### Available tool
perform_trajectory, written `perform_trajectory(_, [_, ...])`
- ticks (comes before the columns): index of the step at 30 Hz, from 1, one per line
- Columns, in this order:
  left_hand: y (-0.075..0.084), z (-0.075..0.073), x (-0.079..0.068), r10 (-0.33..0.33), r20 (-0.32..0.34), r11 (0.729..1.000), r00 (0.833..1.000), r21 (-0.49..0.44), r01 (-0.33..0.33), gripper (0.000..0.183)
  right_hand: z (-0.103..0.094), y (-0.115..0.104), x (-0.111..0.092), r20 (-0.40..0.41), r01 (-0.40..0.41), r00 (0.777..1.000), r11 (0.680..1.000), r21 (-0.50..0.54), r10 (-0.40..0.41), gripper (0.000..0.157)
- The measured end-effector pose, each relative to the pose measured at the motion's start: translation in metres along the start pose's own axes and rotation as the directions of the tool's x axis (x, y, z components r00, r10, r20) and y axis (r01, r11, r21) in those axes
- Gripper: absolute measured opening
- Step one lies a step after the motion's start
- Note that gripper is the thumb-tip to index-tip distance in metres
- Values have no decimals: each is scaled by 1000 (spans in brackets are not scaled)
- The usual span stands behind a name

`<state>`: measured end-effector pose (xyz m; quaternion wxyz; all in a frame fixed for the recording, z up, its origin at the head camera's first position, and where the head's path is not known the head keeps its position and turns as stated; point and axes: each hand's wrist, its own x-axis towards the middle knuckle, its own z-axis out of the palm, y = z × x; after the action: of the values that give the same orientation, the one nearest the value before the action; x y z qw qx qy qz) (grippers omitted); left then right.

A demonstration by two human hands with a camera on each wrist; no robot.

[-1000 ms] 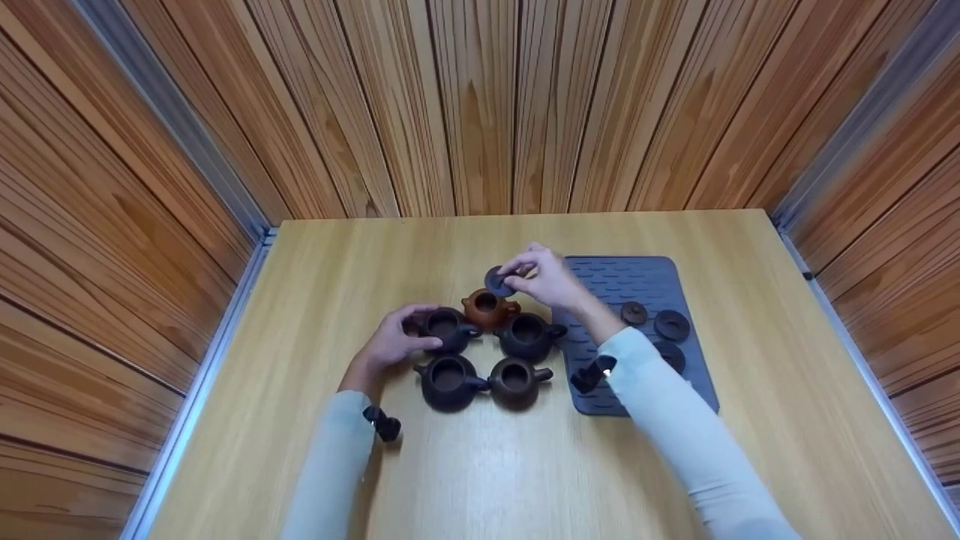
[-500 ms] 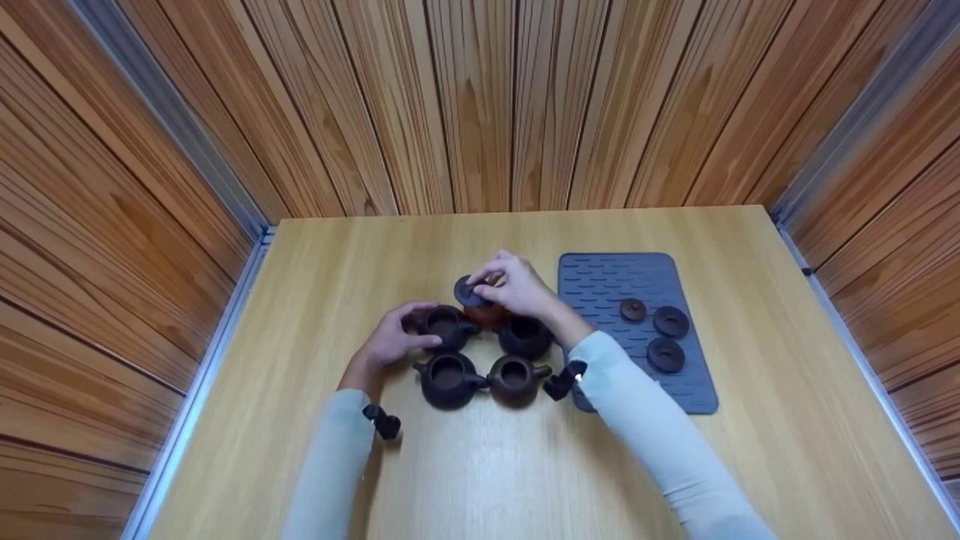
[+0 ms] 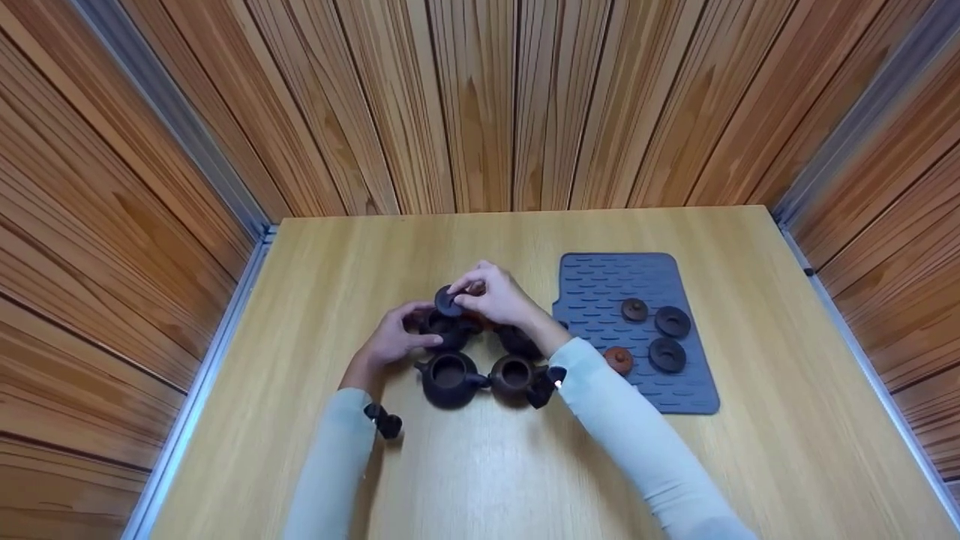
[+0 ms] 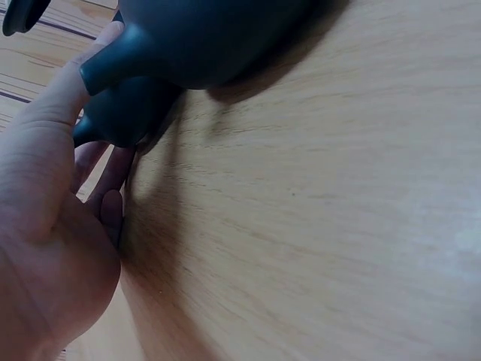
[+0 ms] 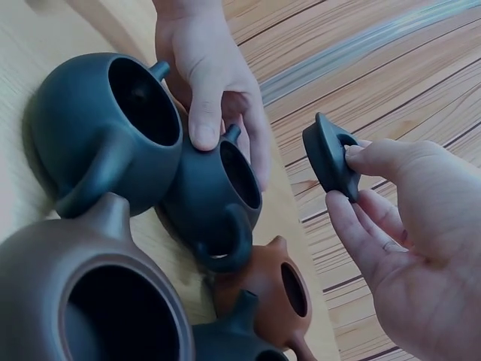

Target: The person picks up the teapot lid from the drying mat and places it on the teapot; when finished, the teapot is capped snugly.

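Observation:
My right hand [image 3: 499, 300] pinches a dark teapot lid [image 3: 445, 301] by its top, tilted just above the back-left dark teapot [image 3: 450, 335]. In the right wrist view the lid [image 5: 323, 159] is apart from the lidless teapots. My left hand [image 3: 394, 337] holds that back-left teapot from its spout side, thumb near and fingers behind. Close by are another dark teapot [image 3: 442, 393], a brown teapot [image 3: 510, 391] and, partly under my right arm, a third dark teapot [image 3: 516, 342]. An orange-brown teapot [image 5: 254, 277] is mostly hidden behind my right hand in the head view.
On the right lies a grey mat [image 3: 615, 274]. It bears a brown lid [image 3: 634, 310], two dark lids [image 3: 673, 322] and an orange lid [image 3: 619, 360] beside my right sleeve. Wooden panel walls [image 3: 480, 112] stand around the table [image 3: 465, 480].
My right hand has carried the dark lid leftward and nearer, from behind the orange-brown teapot to over the back-left one. The orange lid has come into sight. My left hand stays put.

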<state>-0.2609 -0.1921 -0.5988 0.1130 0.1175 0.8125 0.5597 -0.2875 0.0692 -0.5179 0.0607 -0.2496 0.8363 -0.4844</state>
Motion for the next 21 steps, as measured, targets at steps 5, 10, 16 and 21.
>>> perform_trajectory(5, [2,3,2,-37,-13,999,999,-4,37,65,5,2,1,-9,0,1000,1000,15,0,18])
perform_trajectory(10, [5,4,2,-52,-24,999,998,2,52,63,12,6,1,-47,-6,999,1000,29,8,17])
perform_trajectory(16, [4,2,2,-47,-14,999,999,-8,47,64,22,12,0,-60,-26,998,999,39,29,17])
perform_trajectory(21, [2,2,2,-49,-15,998,999,30,49,68,30,15,-2,-42,-53,998,998,39,55,17])
